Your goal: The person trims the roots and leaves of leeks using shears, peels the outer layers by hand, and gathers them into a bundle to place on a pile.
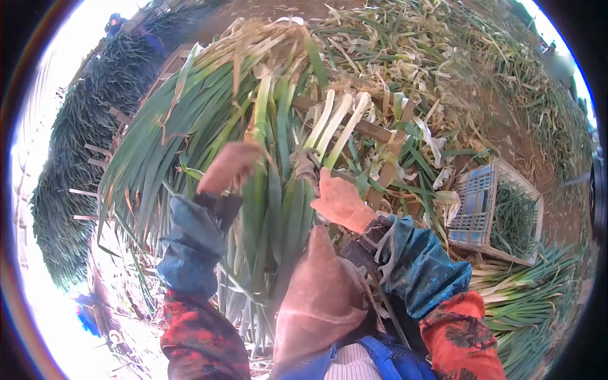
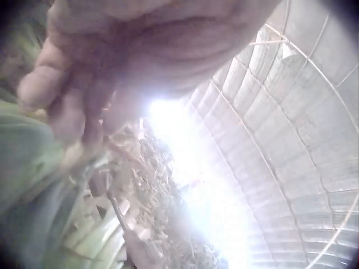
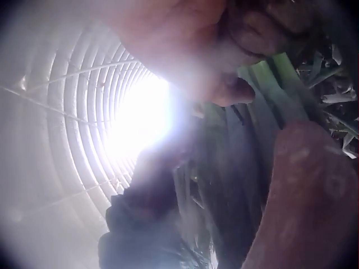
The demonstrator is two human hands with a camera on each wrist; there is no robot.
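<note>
A large heap of leeks lies before me, green leaves toward my body and roots away. My left hand, blurred in the head view, has its fingertips on one leek's pale-yellow stalk. In the left wrist view the left fingers curl at a leek leaf. My right hand holds a grey, wrapped-looking tool with a thin tip; much of it is hidden. Beyond that hand, several peeled leeks lie side by side, white ends away from me.
Leaf scraps cover the ground ahead and right. A blue-and-white plastic crate lies tipped at the right, green leaves inside. More leeks are piled below it. A tall leek stack stands left. A pinkish cloth-like peak overlaps the lower middle.
</note>
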